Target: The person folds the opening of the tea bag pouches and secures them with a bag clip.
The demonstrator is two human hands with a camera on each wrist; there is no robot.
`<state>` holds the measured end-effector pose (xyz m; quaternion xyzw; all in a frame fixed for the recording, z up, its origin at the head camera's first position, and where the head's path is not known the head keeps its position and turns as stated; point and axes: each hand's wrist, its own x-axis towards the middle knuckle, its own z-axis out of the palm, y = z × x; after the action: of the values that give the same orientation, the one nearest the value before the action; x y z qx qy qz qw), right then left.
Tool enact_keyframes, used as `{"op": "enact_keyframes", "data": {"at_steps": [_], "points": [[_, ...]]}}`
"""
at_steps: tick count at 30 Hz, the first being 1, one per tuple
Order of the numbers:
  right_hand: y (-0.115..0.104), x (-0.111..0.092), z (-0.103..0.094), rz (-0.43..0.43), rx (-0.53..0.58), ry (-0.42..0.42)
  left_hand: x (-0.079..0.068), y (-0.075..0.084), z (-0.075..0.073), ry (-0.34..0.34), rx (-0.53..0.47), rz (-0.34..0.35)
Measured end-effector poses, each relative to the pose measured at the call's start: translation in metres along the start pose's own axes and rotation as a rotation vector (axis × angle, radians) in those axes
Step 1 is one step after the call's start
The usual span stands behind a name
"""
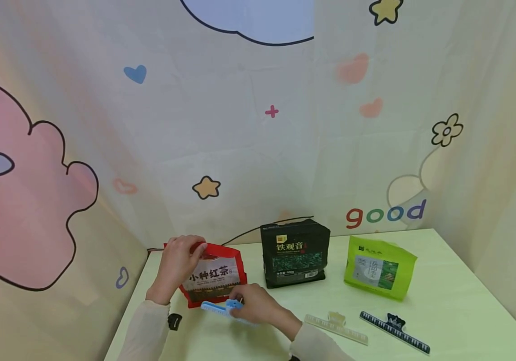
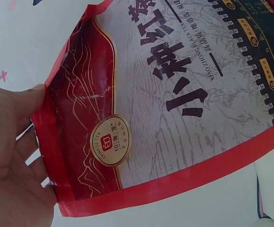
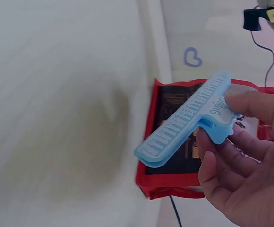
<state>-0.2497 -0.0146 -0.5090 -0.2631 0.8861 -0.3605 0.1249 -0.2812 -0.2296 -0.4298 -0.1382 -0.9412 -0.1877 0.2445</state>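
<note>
A red tea bag (image 1: 215, 276) with a pale label stands at the left of the table. My left hand (image 1: 178, 263) pinches its top edge; in the left wrist view the thumb (image 2: 30, 97) lies on the front of the red rim and the fingers go behind it. My right hand (image 1: 260, 306) holds a blue bag clip (image 1: 215, 308) by its handle, low in front of the red bag. In the right wrist view the thumb presses the handle of the clip (image 3: 189, 118), and its long bar with piano-key marks points away from the hand.
A black tea bag (image 1: 295, 255) stands at the middle back, and a green tea bag (image 1: 379, 268) to its right. A beige clip (image 1: 336, 327) and a black clip (image 1: 395, 331) lie at the front right. A patterned curtain (image 1: 249, 140) hangs behind the table (image 1: 456, 301).
</note>
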Motion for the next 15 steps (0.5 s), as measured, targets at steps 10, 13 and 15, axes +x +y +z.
{"op": "enact_keyframes", "data": {"at_steps": [10,13,15], "points": [[-0.011,-0.003,-0.023,-0.045,0.014,0.075,0.000,0.000,-0.001,0.003,-0.007,0.003],[-0.015,-0.004,-0.030,-0.046,0.026,0.071,0.000,-0.001,-0.001,-0.004,-0.010,-0.006],[-0.017,-0.005,-0.034,-0.052,0.029,0.075,0.000,-0.001,-0.001,-0.006,-0.011,-0.007]]}}
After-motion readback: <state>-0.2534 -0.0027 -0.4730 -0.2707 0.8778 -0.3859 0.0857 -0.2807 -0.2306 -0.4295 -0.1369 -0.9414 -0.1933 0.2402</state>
